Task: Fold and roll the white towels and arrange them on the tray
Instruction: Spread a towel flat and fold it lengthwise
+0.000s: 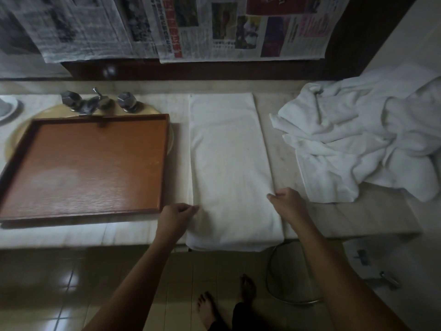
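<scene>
Left hand (177,212) and right hand (286,199) pinch the folded towel (229,151); the tray (165,163) hides most of the sink (13,137).

Bathroom. Pale stone counter (346,218) with oval basin (14,137) sunk in, chrome taps (100,101) just behind basin. Glossy tiled floor (59,283) below basin, metal hose (269,273) looping to right of it. Newspaper (214,27) hung on wall above basin. Right of basin, flat towel (229,151), then heap (358,139) of white towels. Bare feet (207,309) on tiles.
</scene>
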Tool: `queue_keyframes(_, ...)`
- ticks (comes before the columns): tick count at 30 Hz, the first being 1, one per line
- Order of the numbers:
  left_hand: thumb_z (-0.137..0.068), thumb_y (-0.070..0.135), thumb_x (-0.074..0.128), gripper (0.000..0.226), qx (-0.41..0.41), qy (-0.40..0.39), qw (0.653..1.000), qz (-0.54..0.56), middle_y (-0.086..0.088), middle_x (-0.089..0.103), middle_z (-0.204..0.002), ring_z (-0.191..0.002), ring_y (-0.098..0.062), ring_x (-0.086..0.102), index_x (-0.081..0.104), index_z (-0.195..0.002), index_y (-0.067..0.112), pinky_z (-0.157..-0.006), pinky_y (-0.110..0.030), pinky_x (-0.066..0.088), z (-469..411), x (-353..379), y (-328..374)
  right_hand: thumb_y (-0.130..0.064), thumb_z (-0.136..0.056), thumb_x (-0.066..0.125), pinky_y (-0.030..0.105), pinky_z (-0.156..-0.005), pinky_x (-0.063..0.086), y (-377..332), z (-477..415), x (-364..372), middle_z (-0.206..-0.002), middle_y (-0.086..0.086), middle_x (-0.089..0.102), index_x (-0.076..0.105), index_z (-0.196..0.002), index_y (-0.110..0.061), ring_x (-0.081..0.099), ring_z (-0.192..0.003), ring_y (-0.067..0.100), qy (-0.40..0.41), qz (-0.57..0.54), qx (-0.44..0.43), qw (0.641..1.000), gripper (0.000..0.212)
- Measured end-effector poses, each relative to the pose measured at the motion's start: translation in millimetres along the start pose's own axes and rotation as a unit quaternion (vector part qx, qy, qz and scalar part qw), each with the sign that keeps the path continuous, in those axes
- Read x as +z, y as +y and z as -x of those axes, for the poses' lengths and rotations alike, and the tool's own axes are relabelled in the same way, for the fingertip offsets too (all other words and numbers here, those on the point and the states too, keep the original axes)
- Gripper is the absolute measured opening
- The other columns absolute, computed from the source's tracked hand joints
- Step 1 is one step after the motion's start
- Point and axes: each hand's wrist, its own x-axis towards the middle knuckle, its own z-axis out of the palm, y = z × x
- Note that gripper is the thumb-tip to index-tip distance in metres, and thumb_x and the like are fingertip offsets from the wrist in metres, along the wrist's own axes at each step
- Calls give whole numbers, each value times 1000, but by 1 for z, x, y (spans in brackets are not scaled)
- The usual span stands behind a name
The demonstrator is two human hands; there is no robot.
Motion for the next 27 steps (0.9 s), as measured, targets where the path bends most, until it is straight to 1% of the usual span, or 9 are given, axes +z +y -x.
queue_keyframes(2,-98,34,68,21,-1,5,1000,28,2,76,-85,-83,-16,73,81,-96,18,-80,-37,61,-14,0,11,-41,-92,74,32,-86,48,-13,-5,3,-113,13,72,68,-121,-3,66,-108,33,5,-19,5,1000,48)
queue_keyframes(4,-98,26,68,18,-16,-2,997,77,1,76,-85,-80,-14,71,81,-102,14,-73,-33,60,-28,0,25,-42,-89,77,32,-82,49,-21,-11,6,-103,11,71,68,-113,-1,67,-98,30,13,-25,1,1000,48)
queue_keyframes(8,-89,16,79,7,-49,7,993,105,6,70,-62,-62,-12,65,80,-82,16,-53,-18,48,-49,-1,33,-38,-87,79,33,-73,50,-28,-22,7,-93,11,74,71,-96,-1,69,-89,30,11,1,-5,1000,39)
queue_keyframes(11,-76,25,89,8,-51,79,991,94,6,75,-71,-75,-17,73,81,-75,23,-64,-26,56,-53,-5,27,-34,-89,78,31,-78,49,-24,-24,-2,-95,9,73,73,-103,0,63,-87,24,12,-23,17,1000,36)
queue_keyframes(14,-75,30,89,8,-33,86,993,77,10,76,-73,-78,-15,74,82,-75,27,-77,-36,62,-54,-5,15,-30,-92,75,34,-81,49,-16,-30,-10,-103,12,74,73,-108,2,66,-93,27,-6,-21,26,999,36)
queue_keyframes(18,-80,35,81,10,-26,69,997,32,8,75,-75,-76,-16,73,79,-81,26,-71,-38,63,-61,-1,17,-36,-96,68,27,-77,42,-20,-42,-11,-114,12,75,75,-115,-9,68,-105,31,-32,55,16,998,34)
queue_keyframes(21,-86,32,80,15,-31,74,995,58,3,73,-76,-67,-16,68,76,-86,18,-56,-25,50,-80,-1,41,-46,-93,69,30,-71,41,-47,-57,-9,-88,14,72,75,-92,-7,69,-98,35,7,69,-6,998,40)
queue_keyframes(24,-83,29,84,17,-41,90,992,75,-2,72,-69,-57,-17,65,77,-85,14,-52,-22,45,-108,-2,60,-56,-82,76,31,-64,37,-65,-87,-2,-64,5,59,58,-69,-11,69,-82,36,32,68,-29,997,50)
queue_keyframes(27,-78,24,83,9,-60,111,990,58,1,74,-68,-65,-18,73,78,-78,17,-52,-20,47,-122,-2,67,-48,-86,77,32,-70,44,-76,-107,-7,-87,12,74,71,-85,-12,69,-93,36,26,107,-46,993,36)
